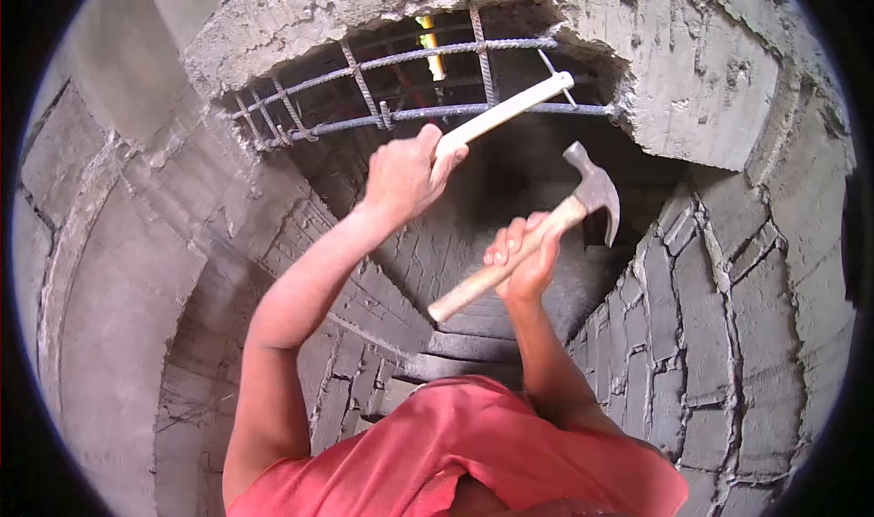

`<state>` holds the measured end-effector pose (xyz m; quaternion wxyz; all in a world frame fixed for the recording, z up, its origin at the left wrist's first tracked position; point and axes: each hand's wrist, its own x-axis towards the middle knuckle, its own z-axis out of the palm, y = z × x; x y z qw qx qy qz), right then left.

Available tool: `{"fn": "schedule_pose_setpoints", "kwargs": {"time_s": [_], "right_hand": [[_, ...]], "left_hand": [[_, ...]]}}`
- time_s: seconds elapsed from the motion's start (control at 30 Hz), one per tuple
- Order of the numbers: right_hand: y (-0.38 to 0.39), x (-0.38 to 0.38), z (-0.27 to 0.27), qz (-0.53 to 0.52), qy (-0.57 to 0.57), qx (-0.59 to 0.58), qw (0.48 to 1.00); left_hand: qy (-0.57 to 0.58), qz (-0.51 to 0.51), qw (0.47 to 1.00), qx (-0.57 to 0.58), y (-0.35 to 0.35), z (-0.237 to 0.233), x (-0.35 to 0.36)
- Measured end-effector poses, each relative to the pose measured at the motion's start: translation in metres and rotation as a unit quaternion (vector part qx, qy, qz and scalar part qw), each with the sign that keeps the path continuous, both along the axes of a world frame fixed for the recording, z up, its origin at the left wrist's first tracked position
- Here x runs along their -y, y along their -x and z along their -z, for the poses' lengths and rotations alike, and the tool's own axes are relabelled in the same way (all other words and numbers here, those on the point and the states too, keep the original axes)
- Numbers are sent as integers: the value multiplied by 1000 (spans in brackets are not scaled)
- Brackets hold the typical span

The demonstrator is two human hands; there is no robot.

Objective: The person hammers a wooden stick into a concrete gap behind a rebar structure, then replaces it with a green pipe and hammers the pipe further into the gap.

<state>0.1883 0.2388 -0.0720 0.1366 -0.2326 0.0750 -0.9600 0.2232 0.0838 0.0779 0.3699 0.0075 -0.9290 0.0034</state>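
Observation:
My left hand (407, 173) is closed around one end of a pale, straight stick (506, 112), which slants up to the right. At its far tip, a thin metal rod (548, 63) crosses it at an angle, close by the rebar. Lower and to the right, my right hand (528, 255) grips a claw hammer (597, 189) by its wooden handle. The hammer's head points up and right, a short distance below the stick, with its claw curving down on the right side.
Ribbed rebar (414, 114) spans a broken opening in the rough concrete (678, 80) ahead. A yellow object (431, 48) shows behind the bars. Mortared block walls (701, 335) rise on both sides, and a dark gap lies beneath the rebar.

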Motion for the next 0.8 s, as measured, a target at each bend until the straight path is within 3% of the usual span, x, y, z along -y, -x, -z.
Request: {"fn": "schedule_pose_setpoints", "kwargs": {"time_s": [0.13,0.3,0.5,0.57,0.63,0.7,0.8], "right_hand": [[-9,-22,34,143,-156,-59,975],[2,-59,14,240,-289,-141,916],[-6,-88,-38,340,-388,-228,826],[-13,-89,-53,381,-398,-250,796],[-27,-82,-84,404,-410,-252,778],[-33,-74,-108,454,-340,-244,787],[-21,-59,-136,486,-238,-348,766]], "left_hand": [[-178,134,973,-55,32,49,-6],[-337,301,886,-103,105,73,-35],[-438,353,816,-134,151,81,-53],[-459,363,801,-126,155,79,-59],[-441,322,820,-170,146,76,-62],[-459,318,818,-138,129,70,-63],[-458,296,831,-108,102,54,-55]]}}
